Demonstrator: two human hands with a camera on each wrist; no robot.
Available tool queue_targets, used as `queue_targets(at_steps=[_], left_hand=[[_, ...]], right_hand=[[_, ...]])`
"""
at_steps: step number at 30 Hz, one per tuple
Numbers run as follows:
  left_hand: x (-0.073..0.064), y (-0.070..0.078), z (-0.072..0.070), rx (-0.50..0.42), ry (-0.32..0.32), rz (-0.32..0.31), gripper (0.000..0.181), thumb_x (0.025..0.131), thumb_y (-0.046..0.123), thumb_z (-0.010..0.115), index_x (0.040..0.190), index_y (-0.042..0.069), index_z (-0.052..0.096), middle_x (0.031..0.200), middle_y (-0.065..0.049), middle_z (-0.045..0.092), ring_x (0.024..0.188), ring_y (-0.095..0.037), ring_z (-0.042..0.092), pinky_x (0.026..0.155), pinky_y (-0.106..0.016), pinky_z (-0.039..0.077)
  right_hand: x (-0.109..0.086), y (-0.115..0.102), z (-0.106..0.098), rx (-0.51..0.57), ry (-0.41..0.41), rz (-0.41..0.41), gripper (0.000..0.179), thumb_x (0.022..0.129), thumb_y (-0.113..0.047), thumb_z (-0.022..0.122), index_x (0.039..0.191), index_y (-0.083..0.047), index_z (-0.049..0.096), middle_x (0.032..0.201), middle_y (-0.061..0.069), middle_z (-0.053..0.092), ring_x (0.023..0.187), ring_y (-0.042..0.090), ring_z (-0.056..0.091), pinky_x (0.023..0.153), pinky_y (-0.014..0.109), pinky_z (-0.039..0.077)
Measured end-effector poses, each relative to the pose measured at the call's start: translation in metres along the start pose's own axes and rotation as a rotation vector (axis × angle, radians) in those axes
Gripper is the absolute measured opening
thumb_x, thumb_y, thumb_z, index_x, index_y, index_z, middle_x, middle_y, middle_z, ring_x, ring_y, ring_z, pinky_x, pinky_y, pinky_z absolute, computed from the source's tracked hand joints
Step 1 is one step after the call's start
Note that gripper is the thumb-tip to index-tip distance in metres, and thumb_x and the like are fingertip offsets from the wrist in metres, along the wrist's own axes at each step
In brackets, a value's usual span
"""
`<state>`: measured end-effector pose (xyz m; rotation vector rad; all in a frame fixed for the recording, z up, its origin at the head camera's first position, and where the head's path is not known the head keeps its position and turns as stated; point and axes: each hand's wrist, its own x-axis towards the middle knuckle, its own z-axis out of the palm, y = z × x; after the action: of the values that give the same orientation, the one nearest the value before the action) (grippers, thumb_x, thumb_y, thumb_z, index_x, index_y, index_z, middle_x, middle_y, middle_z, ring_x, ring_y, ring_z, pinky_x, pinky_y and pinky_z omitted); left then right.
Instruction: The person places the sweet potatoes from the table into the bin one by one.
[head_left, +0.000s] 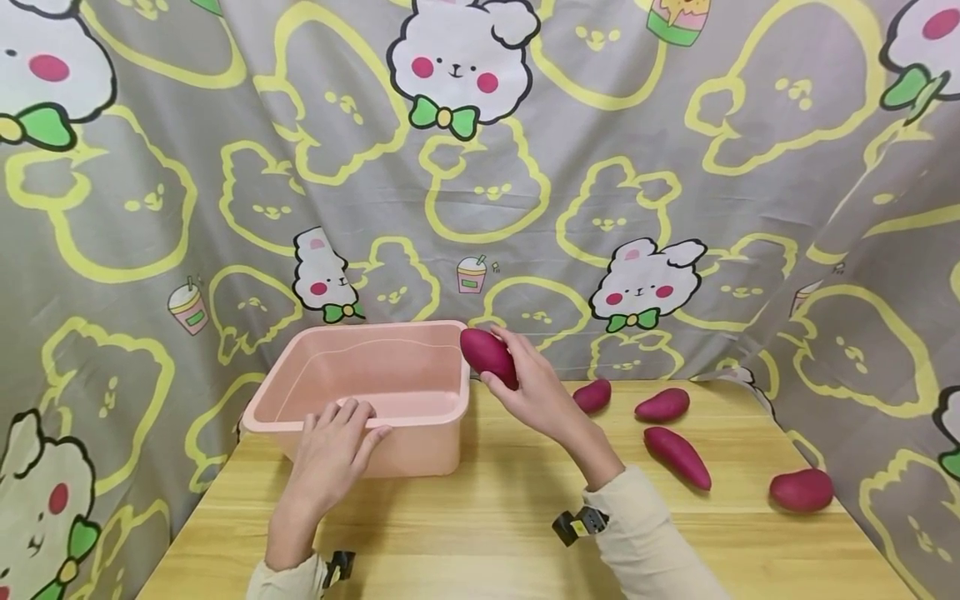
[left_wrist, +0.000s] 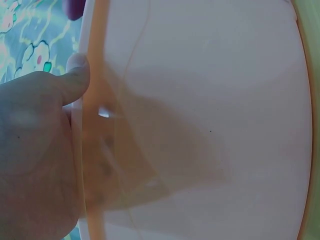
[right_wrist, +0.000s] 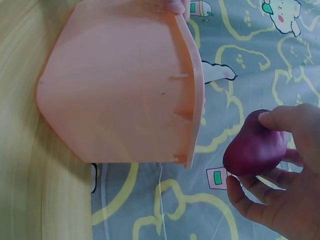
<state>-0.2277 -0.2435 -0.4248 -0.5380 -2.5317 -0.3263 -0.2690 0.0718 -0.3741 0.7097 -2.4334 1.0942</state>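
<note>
A pink plastic basin (head_left: 416, 446) stands on the table at the left centre of the head view. My left hand (head_left: 333, 450) grips its near rim, fingers hooked over the inside edge. In the left wrist view the thumb (left_wrist: 76, 80) lies along the rim, and the fingers show as a shadow through the wall. My right hand (head_left: 536, 387) holds a purple sweet potato (head_left: 487, 354) up at the basin's right rim. From the right wrist, this sweet potato (right_wrist: 256, 145) sits between thumb and fingers, beside the basin and at about rim height.
Several more sweet potatoes lie on the right of the wooden table (head_left: 465, 542): one behind my right wrist (head_left: 592, 397), a short one (head_left: 663, 405), a long one (head_left: 677, 458) and one by the right edge (head_left: 802, 490). A patterned grey curtain (head_left: 517, 208) hangs behind.
</note>
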Motion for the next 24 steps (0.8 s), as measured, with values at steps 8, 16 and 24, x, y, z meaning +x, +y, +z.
queue_targets(at_steps=[8,16,24], left_hand=[[0.002,0.000,0.004,0.003,-0.024,-0.007,0.024,0.102,0.037,0.062,0.104,0.012,0.060,0.100,-0.003,0.060,0.096,-0.030,0.052,0.079,-0.046,0.033],[0.001,0.000,0.004,0.006,-0.024,-0.014,0.025,0.102,0.037,0.062,0.102,0.013,0.060,0.098,-0.003,0.059,0.097,-0.030,0.052,0.078,-0.046,0.033],[0.000,0.000,0.000,0.000,-0.013,-0.009,0.024,0.102,0.037,0.063,0.099,0.013,0.060,0.097,-0.003,0.058,0.096,-0.030,0.052,0.077,-0.045,0.032]], right_hand=[[0.012,-0.007,0.004,-0.014,0.011,-0.031,0.061,0.098,-0.025,0.072,0.151,-0.013,0.044,0.141,0.007,0.055,0.115,0.025,0.058,0.089,0.045,0.054],[0.021,-0.014,0.011,-0.020,-0.001,-0.050,0.061,0.099,-0.023,0.069,0.154,-0.012,0.044,0.144,0.010,0.054,0.118,0.029,0.058,0.092,0.048,0.053],[0.027,-0.021,0.022,-0.005,-0.022,-0.049,0.065,0.095,-0.015,0.069,0.154,-0.012,0.043,0.135,0.011,0.056,0.108,0.026,0.060,0.086,0.042,0.055]])
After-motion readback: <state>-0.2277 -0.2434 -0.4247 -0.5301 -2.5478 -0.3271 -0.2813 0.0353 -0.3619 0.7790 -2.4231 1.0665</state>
